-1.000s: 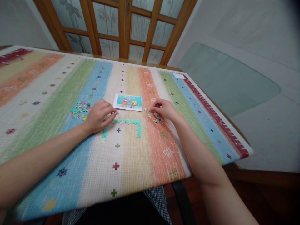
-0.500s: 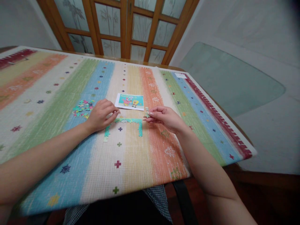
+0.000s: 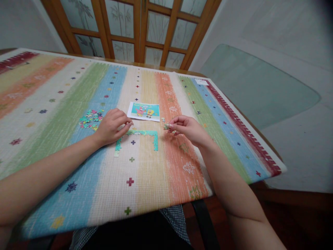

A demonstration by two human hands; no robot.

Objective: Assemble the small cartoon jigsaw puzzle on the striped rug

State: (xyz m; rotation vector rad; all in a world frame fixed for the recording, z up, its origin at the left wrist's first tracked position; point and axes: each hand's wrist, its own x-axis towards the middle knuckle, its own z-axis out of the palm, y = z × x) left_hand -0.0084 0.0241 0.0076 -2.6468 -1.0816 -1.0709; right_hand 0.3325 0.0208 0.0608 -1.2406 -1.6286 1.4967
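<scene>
A teal jigsaw border [image 3: 142,133] lies on the striped tablecloth as a top row with two short sides running toward me. Over its upper left corner rests my left hand [image 3: 114,126], thumb and fingers drawn together; whatever may be between the tips is hidden. Just right of the border, my right hand [image 3: 188,130] pinches a small greenish puzzle piece [image 3: 166,126] between thumb and fingers. One pale loose piece [image 3: 163,119] lies just beyond those fingertips. Above the border sits a printed cartoon picture [image 3: 145,111] on white paper.
A heap of loose puzzle pieces [image 3: 90,118] lies left of my left hand. A small white paper [image 3: 202,82] is at the table's far right corner. Beyond the table stand wood-framed glass doors [image 3: 123,31], with a wall on the right.
My right hand has drawn slightly right, away from the border, and the piece in its fingers has been turned. My left hand stays nearly in place.
</scene>
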